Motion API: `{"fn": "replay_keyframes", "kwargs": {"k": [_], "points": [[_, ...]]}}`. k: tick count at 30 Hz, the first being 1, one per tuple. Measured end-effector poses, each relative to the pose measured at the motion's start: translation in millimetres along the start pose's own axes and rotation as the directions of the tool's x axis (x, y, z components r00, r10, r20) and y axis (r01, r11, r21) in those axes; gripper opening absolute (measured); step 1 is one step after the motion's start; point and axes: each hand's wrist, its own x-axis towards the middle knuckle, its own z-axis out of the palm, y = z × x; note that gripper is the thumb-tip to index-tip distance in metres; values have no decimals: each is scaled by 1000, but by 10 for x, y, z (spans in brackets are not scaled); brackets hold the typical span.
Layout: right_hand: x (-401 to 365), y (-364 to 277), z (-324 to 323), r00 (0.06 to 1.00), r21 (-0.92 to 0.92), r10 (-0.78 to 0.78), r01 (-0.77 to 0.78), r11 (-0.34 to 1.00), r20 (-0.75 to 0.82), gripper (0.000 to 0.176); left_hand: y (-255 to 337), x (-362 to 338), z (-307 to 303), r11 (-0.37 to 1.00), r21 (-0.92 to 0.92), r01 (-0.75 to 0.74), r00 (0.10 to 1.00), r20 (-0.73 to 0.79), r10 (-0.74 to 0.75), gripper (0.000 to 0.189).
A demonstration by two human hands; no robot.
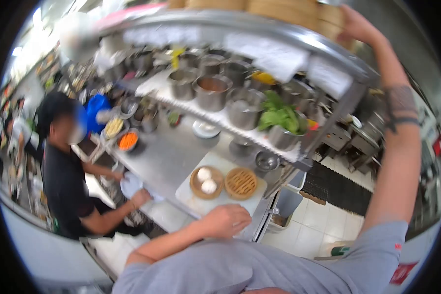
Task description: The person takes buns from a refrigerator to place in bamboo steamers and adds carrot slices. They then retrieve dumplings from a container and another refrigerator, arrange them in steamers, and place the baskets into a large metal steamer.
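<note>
My left hand (pixel 226 221), its fingers curled together, hovers by the near edge of a white cutting board (pixel 185 194). Whether anything is inside it cannot be seen. On the board, a round bamboo steamer (pixel 196 188) holds two white buns (pixel 208 186). Right beside it lies a woven bamboo lid (pixel 240 183). My right arm is raised to the top shelf, where my right hand (pixel 360 27) touches the end of a row of bamboo steamers (pixel 281 13); its fingers are partly hidden behind them.
Metal pots (pixel 213 93) and leafy greens (pixel 278 115) stand on the middle shelf (pixel 181 105). At the left, a co-worker in black (pixel 66 183) holds a pale plate (pixel 131 186). Bowls of shredded orange food (pixel 128 141) and yellow food (pixel 113 127) sit on the counter. A bin (pixel 286 205) stands below right.
</note>
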Motion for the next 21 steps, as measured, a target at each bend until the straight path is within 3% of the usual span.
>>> {"fn": "replay_keyframes", "kwargs": {"k": [1, 2, 6, 10, 14, 16, 18, 19, 20, 21], "points": [[49, 13, -53, 986, 262, 69, -107, 959, 149, 98, -12, -48, -82, 1000, 25, 18, 1000, -1, -18, 9], [34, 81, -78, 992, 304, 54, -86, 949, 111, 96, -40, -111, -182, 998, 51, 38, 999, 9, -39, 8], [-540, -131, -416, 998, 304, 60, -54, 951, -9, 90, -114, -262, -624, 989, 106, 99, 995, -33, -96, 8], [-1338, -756, -1010, 972, 313, 79, -6, 950, -222, 83, -443, -475, -1214, 946, 209, 247, 941, -285, -182, 9], [-2148, -1672, -1386, 883, 390, 81, 120, 913, -462, 78, -725, -503, -2283, 839, 415, 351, 877, -459, -140, 9], [-2481, -2212, -1267, 868, 509, 81, 209, 835, -489, 75, -893, -369, -2818, 789, 412, 456, 824, -531, -199, 10], [-2663, -2832, -869, 916, 715, 67, 261, 648, -395, 73, -1117, -126, -3320, 782, 481, 396, 820, -568, -66, 13], [-2682, -3201, -572, 958, 828, 33, 229, 512, -285, 72, -1220, 11, -3575, 727, 531, 434, 821, -566, -76, 15], [-2600, -3674, -118, 993, 925, -51, 117, 363, -106, 71, -1370, 131, -3845, 665, 580, 471, 821, -563, -90, 17], [-2559, -4097, 214, 991, 958, -134, 30, 284, 9, 70, -1651, 245, -4184, 650, 633, 421, 836, -548, -9, 21]]}}
